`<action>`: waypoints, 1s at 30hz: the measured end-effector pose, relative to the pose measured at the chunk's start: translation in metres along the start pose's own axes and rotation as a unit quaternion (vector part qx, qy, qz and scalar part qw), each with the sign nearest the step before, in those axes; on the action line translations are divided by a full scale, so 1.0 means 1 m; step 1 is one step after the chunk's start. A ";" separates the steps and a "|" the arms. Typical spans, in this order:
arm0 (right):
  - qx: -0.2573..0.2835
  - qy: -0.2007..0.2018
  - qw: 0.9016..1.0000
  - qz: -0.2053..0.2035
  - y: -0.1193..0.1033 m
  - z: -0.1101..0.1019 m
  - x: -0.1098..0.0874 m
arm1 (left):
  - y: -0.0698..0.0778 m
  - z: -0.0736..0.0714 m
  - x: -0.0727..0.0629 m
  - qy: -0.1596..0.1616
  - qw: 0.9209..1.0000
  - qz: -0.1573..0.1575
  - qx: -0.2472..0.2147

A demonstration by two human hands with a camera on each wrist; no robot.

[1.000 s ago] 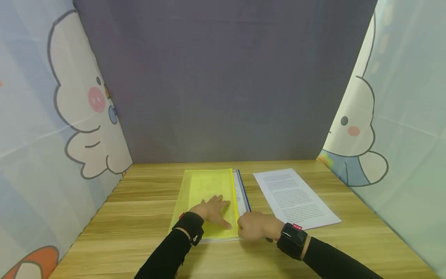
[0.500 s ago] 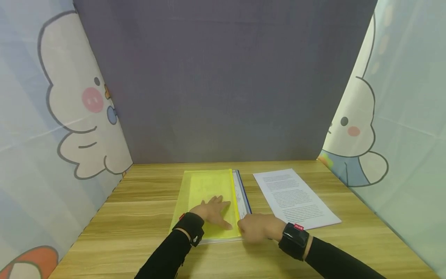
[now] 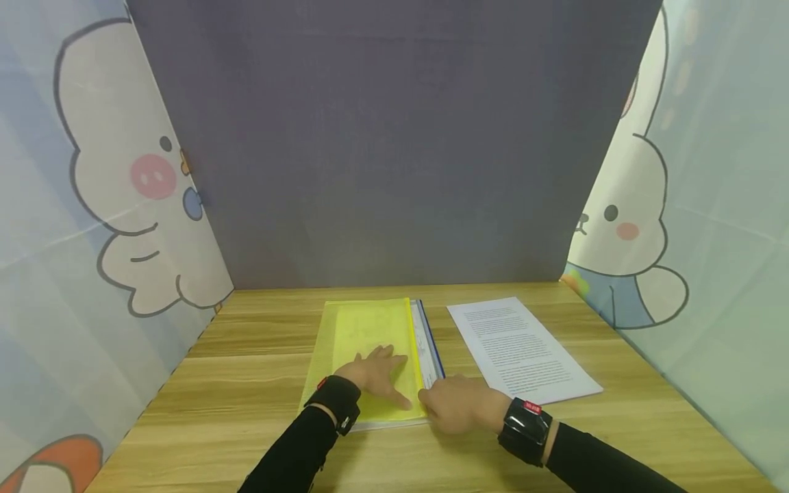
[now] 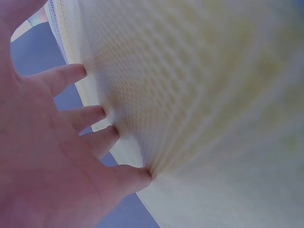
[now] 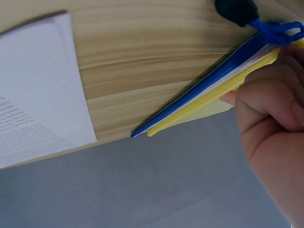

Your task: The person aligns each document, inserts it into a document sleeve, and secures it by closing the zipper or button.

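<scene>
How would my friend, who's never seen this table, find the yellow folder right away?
Start at the wooden table. The yellow folder lies flat under the spread left hand. Its yellow colour sets it apart from the blue-edged folder beneath and the white printed paper.

On your table, the lower pouch lies under the upper pouch, your left hand on top, your right hand at the near right corner, the paper farther right.

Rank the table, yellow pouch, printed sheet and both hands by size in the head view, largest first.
1. Table
2. Yellow pouch, partly covered by a hand
3. Printed sheet
4. Left hand and right hand: too alike to rank
</scene>
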State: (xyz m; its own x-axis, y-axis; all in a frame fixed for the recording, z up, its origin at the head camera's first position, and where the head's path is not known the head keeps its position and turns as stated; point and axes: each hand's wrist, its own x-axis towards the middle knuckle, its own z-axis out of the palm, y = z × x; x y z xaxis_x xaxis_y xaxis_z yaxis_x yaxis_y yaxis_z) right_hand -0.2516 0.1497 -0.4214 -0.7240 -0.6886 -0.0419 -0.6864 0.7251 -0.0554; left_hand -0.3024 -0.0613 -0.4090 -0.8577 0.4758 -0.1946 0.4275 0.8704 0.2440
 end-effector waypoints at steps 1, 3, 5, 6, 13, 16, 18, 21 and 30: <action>-0.002 0.002 1.000 -0.003 0.001 0.001 0.000 | 0.000 0.000 0.000 0.000 1.000 0.000 0.000; -0.006 0.008 1.000 -0.009 0.002 0.003 0.002 | 0.000 0.001 0.000 0.000 1.000 0.000 -0.001; -0.012 0.014 1.000 -0.016 0.004 0.004 0.003 | 0.000 0.001 0.000 -0.002 1.000 0.000 -0.004; -0.013 0.015 1.000 -0.019 0.005 0.005 0.003 | 0.000 0.001 0.000 -0.003 1.000 0.001 -0.005; 0.000 0.024 0.999 -0.025 0.010 0.008 0.005 | 0.002 -0.001 -0.004 -0.003 1.000 -0.004 -0.006; 0.004 0.033 0.999 -0.025 0.013 0.009 0.006 | 0.002 -0.002 -0.004 -0.005 1.000 -0.006 -0.004; 0.006 0.036 0.999 -0.026 0.015 0.009 0.008 | 0.002 -0.001 -0.004 -0.005 1.000 -0.007 -0.003; 0.013 0.034 0.999 -0.021 0.017 0.008 0.010 | 0.003 -0.001 -0.004 -0.006 1.000 -0.009 -0.002; 0.009 0.043 0.999 -0.002 0.023 0.009 0.019 | 0.001 0.000 0.001 -0.007 1.000 -0.012 0.002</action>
State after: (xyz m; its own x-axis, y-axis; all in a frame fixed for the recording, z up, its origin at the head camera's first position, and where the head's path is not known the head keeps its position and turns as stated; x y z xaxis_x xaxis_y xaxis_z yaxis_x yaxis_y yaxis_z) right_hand -0.2801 0.1530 -0.4322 -0.7245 -0.6879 0.0444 -0.6891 0.7210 -0.0736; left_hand -0.3022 -0.0597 -0.4089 -0.8633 0.4570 -0.2142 0.4083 0.8819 0.2358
